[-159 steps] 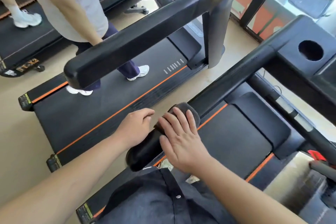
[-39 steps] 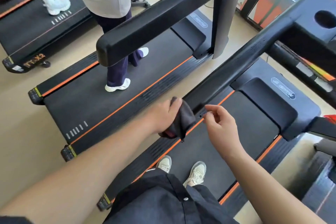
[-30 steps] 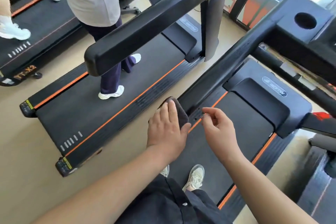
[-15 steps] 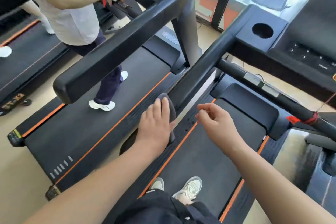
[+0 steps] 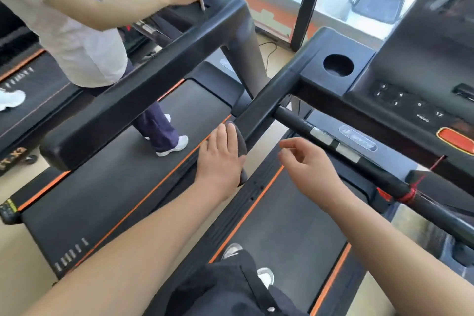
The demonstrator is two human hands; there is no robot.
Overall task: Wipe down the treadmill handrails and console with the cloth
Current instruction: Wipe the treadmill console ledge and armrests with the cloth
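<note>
Wiping of handrail (image 5: 266, 106) underway: left hand (image 5: 220, 160) presses cloth (image 5: 240, 142) flat-fingered; right hand (image 5: 310, 169) hangs loose, empty. Next, likely: stroke toward console (image 5: 410, 90).

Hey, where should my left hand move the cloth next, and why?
Probably slide the left hand and cloth up the handrail toward the console: the hand presses the cloth flat on the rail's lower part, with bare rail ahead.
</note>
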